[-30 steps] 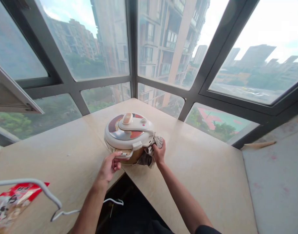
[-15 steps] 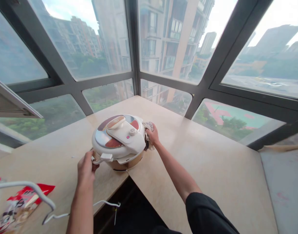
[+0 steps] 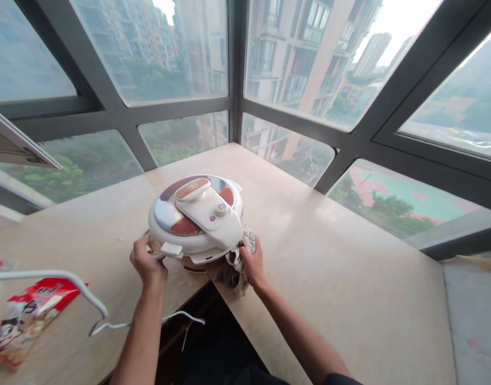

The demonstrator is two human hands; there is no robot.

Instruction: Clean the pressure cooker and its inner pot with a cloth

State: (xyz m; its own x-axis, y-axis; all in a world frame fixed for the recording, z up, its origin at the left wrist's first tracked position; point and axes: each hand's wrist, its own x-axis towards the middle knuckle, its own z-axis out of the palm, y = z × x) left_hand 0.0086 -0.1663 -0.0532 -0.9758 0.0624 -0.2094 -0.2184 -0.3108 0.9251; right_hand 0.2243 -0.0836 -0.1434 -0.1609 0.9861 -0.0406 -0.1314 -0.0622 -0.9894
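Observation:
A round white pressure cooker [image 3: 213, 238] with a shiny lid and a raised lid handle stands near the inner corner of the beige counter [image 3: 329, 267]. On its left side, my left hand [image 3: 147, 262] is closed around the side handle. My right hand [image 3: 252, 262] grips a patterned cloth [image 3: 239, 275] against the cooker's right side. The cloth hangs below my fingers and covers that side's handle. Part of the cooker's lower body is hidden by the cloth.
A red snack bag [image 3: 32, 321] lies at the left, partly behind a white curved hanger-like wire [image 3: 69, 278]. Windows with grey frames [image 3: 236, 69] rise behind the counter. A dark gap opens below the cooker.
The cooker has turned slightly, its right side coming nearer to me. My right hand has moved down and nearer with the cloth, which now hangs lower. The camera view has shifted.

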